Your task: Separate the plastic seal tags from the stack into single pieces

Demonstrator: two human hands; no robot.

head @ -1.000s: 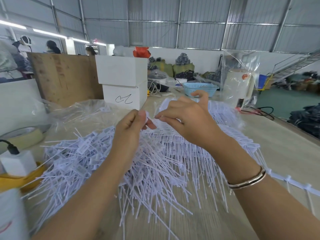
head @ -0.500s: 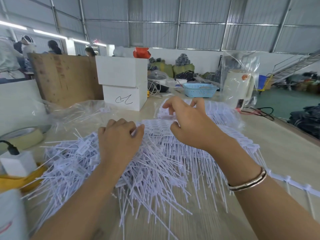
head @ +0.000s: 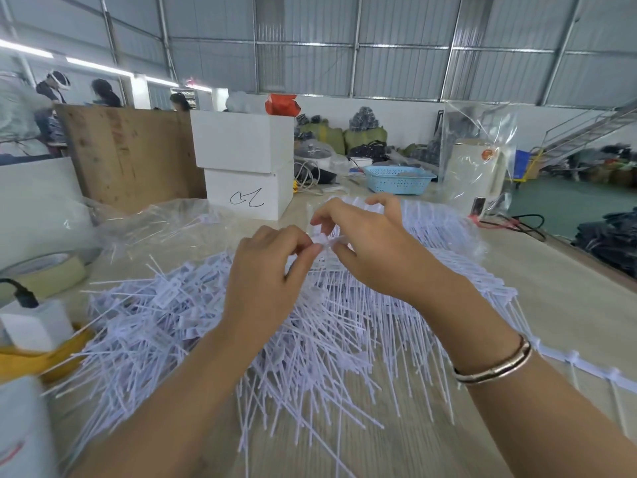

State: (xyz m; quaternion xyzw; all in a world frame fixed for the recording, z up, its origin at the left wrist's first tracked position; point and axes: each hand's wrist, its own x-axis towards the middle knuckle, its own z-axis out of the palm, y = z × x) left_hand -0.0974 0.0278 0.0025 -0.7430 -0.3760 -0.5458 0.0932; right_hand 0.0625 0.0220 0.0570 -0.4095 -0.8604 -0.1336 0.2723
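Note:
A wide heap of loose white plastic seal tags (head: 165, 315) covers the table's left and middle. Rows of joined tags form a stack (head: 444, 250) under and beyond my right hand. My left hand (head: 265, 270) and my right hand (head: 372, 250) meet above the heap. Both pinch the head of the same small white seal tag (head: 322, 241) between thumb and fingertips. A strip of joined tags (head: 582, 365) lies at the right, past my right wrist with its bangle.
Two stacked white boxes (head: 246, 167) stand behind the heap, with a blue basket (head: 396, 181) and a bagged white appliance (head: 477, 174) to their right. Clear plastic wrap (head: 155, 225), a tape roll (head: 44, 270) and a white charger (head: 34, 322) lie left. People work far left.
My left hand rose from the loose heap and came back to my right hand. Both now pinch one tag at the stack's edge.

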